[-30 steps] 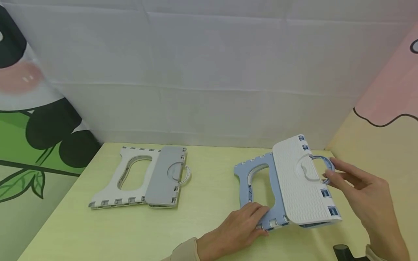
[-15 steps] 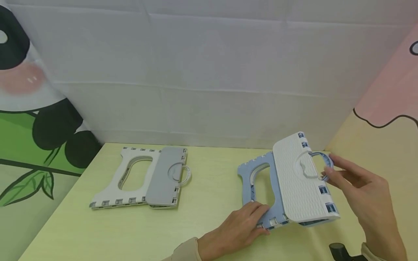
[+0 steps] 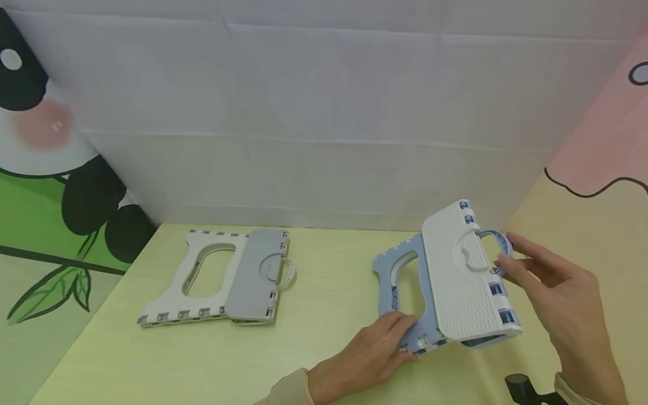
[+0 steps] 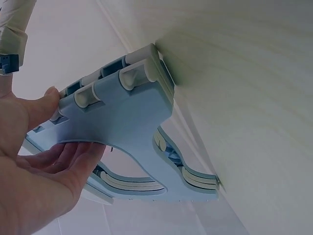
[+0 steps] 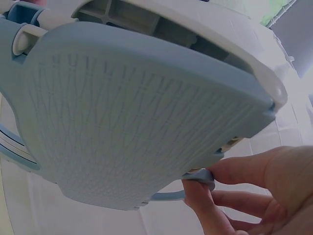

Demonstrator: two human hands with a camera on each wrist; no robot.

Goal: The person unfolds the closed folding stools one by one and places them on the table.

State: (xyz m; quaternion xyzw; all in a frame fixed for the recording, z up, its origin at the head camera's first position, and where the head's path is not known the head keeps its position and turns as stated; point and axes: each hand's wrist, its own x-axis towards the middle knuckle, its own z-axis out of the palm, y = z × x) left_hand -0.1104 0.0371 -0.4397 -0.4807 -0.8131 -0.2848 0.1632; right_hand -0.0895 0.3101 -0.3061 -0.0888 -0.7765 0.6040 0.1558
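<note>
A folded blue and white folding step stool [image 3: 468, 275] is held tilted, its white ribbed top panel toward the right and its blue leg frame [image 4: 127, 107] toward the left. My left hand [image 3: 367, 351] grips the near lower leg, thumb on the hinged edge and fingers through the cut-out. My right hand [image 3: 562, 292] pinches the blue loop handle [image 3: 498, 242] between thumb and fingers. From below, the right wrist view has the blue ribbed panel [image 5: 127, 117] and the right fingers on the handle. A second folded stool, grey and white [image 3: 255, 275], lies flat on the left.
The pale yellow table [image 3: 314, 360] meets a white cloth backdrop [image 3: 329, 129] at its far edge. A black cylindrical object [image 3: 521, 388] shows beside the right sleeve. Cartoon-printed walls [image 3: 597, 140] flank both sides.
The right side of the blue and white stool has risen a little and shifted slightly left along with my right hand. My left hand keeps its hold on the leg.
</note>
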